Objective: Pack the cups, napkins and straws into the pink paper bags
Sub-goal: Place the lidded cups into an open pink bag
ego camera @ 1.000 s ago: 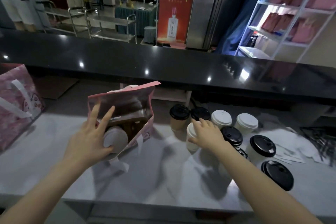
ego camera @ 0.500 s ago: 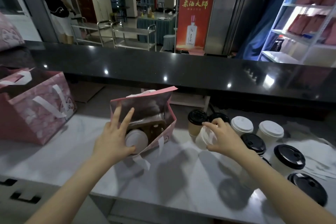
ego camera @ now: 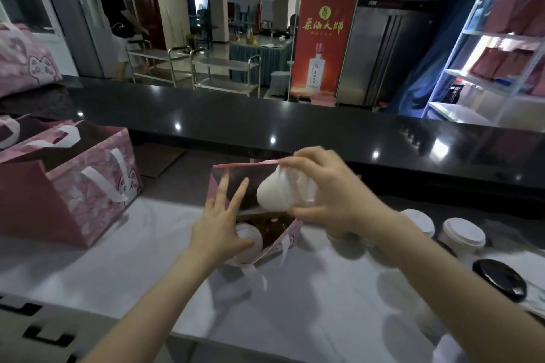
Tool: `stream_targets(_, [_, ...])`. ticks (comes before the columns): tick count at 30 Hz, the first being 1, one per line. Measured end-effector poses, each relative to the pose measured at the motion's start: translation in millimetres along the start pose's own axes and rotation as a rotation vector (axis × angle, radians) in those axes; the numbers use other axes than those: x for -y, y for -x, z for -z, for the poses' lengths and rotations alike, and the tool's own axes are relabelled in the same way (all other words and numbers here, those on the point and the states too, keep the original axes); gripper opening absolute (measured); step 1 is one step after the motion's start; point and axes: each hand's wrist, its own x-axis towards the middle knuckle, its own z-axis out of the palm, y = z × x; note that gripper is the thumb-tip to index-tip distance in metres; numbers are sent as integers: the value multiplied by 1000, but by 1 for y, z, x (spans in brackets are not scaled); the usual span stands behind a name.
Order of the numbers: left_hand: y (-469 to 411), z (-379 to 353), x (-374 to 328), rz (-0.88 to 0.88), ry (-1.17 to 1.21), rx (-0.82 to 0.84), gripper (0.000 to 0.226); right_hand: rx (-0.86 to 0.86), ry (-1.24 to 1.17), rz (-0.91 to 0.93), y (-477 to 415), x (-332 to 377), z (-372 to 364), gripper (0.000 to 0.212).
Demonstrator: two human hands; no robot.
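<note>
An open pink paper bag (ego camera: pixel 228 175) stands on the white counter in front of me, with a brown cardboard carrier inside. One white-lidded cup (ego camera: pixel 250 240) sits in the carrier's near slot. My left hand (ego camera: pixel 219 222) rests on the bag's near left edge, fingers straight, thumb touching that cup's lid. My right hand (ego camera: pixel 320 188) grips a white cup (ego camera: pixel 275 196) tilted on its side, bottom toward me, held over the bag's mouth.
More cups stand to the right: white-lidded ones (ego camera: pixel 463 234) and a black-lidded one (ego camera: pixel 500 274). Larger pink bags (ego camera: pixel 67 183) stand at the left. A raised black counter ledge (ego camera: pixel 265 121) runs behind. A person stands far back left.
My right hand has lifted the white cup from the group of cups and carried it left and up over the bag. My left hand stays at the bag.
</note>
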Motion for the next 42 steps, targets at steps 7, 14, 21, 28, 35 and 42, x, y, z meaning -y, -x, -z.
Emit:
stream_targets(7, [-5,2,7,4,-36,62,127,290,243,-36,-35,0,-73,75])
stream_targets(14, [-7,5,15,-53,4,95,132,384,257,-124,-62,-17,-110,73])
stream_targets(21, [-12,13,24,-62,35,121,134,455,262,-217,-70,-27,-133,76])
stream_targets(28, [-21,21,38,-95,66,184,130,440,268,-290,-84,-31,-150,83])
stream_targets(35, [-35,19,43,-135,90,173,133,565,319,-332,-116,-37,-159,82])
stream_targets(42, [-49,17,47,-131,64,189,126,707,284,-433,-126,-48,-178,78])
